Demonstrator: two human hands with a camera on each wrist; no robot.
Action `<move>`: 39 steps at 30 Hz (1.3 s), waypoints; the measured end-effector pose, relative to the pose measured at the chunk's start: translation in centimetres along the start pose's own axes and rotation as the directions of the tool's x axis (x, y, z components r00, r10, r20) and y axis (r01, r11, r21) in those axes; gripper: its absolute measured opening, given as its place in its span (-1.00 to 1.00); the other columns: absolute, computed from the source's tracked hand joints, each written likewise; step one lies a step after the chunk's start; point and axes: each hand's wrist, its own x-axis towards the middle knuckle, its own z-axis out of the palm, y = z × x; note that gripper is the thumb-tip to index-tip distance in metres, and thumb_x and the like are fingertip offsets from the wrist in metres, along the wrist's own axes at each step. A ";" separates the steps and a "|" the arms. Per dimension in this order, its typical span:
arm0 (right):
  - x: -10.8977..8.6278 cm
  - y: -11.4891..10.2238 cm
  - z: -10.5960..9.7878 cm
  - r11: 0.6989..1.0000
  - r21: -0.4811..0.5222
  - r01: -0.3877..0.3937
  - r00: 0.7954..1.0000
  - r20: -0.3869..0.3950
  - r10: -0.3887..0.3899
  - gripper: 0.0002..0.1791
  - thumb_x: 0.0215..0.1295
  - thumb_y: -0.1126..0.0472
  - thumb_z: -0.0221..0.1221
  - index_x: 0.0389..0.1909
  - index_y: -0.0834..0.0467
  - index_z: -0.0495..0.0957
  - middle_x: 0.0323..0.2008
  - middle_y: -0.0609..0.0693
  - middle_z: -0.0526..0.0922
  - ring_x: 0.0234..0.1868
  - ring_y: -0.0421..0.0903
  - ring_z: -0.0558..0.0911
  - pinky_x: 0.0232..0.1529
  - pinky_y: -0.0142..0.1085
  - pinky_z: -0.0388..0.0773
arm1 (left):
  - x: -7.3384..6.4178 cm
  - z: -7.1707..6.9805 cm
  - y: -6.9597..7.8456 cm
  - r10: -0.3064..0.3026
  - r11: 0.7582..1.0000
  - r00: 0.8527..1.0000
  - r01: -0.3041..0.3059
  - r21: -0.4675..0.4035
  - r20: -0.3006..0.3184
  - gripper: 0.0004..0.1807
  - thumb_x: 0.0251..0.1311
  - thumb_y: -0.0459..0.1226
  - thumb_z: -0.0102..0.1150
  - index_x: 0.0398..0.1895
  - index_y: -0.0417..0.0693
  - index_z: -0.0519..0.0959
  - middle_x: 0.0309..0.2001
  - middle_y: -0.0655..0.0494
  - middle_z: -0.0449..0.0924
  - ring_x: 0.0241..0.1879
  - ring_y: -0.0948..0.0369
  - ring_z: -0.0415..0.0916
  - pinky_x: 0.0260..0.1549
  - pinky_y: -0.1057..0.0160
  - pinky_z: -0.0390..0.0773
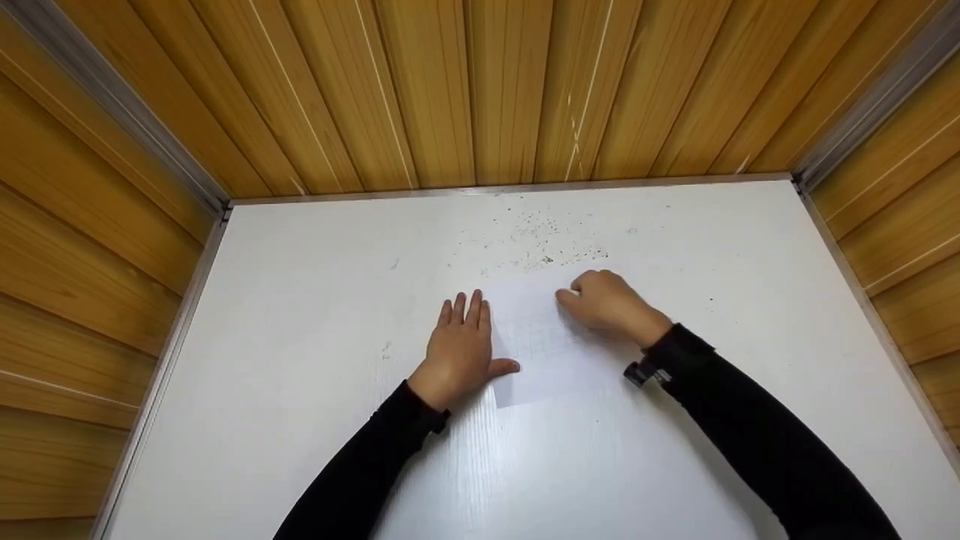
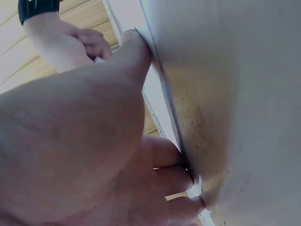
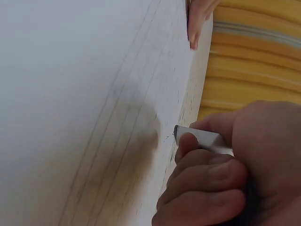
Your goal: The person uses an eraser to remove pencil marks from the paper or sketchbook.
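A white sheet of paper with faint pencil lines lies on the white table. My left hand rests on the sheet's left edge, its fingers extended and the thumb spread over the paper. Over the sheet's upper right part, my right hand is curled. In the right wrist view its thumb and fingers pinch a small white eraser with a dark, smudged end, close to the paper. Ruled lines run across the sheet there. The head view hides the eraser behind the right hand.
Dark crumbs are scattered on the table beyond the paper. Yellow wood-grain panels rise behind the table and at both sides, with metal rails along the edges.
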 end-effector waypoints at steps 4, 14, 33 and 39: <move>1.3 -4.6 2.7 0.995 -0.067 0.073 0.997 0.012 -0.073 -0.41 0.69 -0.15 0.03 0.00 0.32 0.74 0.00 0.30 0.80 -0.06 0.17 0.73 0.12 0.11 0.70 | -0.1 0.4 0.1 0.006 1.000 1.000 -0.006 -0.016 -0.009 0.34 0.33 0.58 0.04 0.76 -0.33 0.13 0.78 -0.25 0.08 0.77 -0.19 0.08 0.76 -0.16 0.13; 1.8 -4.0 2.8 0.987 -0.127 0.101 0.995 0.002 -0.102 -0.48 0.63 -0.11 0.07 -0.32 0.23 0.72 -0.29 0.19 0.76 -0.29 0.10 0.68 -0.13 0.04 0.69 | -0.6 0.2 0.6 0.003 1.000 1.000 -0.003 -0.007 0.007 0.34 0.33 0.59 0.01 0.76 -0.32 0.12 0.78 -0.24 0.06 0.78 -0.19 0.06 0.77 -0.16 0.10; -1.4 8.4 -2.7 0.991 -0.073 -0.109 0.994 -0.020 0.108 -0.23 0.63 -0.10 -0.09 0.37 0.53 0.57 0.41 0.59 0.53 0.38 0.46 0.59 0.47 0.36 0.49 | -0.6 0.5 -0.6 0.021 0.995 0.999 -0.017 -0.100 0.031 0.29 0.37 0.53 0.08 0.78 -0.28 0.11 0.81 -0.19 0.01 0.79 -0.18 0.02 0.79 -0.15 0.04; -1.7 7.3 -3.4 0.994 -0.052 -0.093 0.995 -0.041 0.091 -0.25 0.66 -0.14 -0.07 0.31 0.49 0.62 0.35 0.57 0.59 0.30 0.43 0.62 0.40 0.32 0.53 | -0.5 -0.5 -0.9 0.016 0.984 0.999 -0.011 -0.178 0.029 0.24 0.39 0.42 0.22 0.77 -0.29 0.11 0.81 -0.21 0.00 0.78 -0.18 0.06 0.79 -0.16 0.05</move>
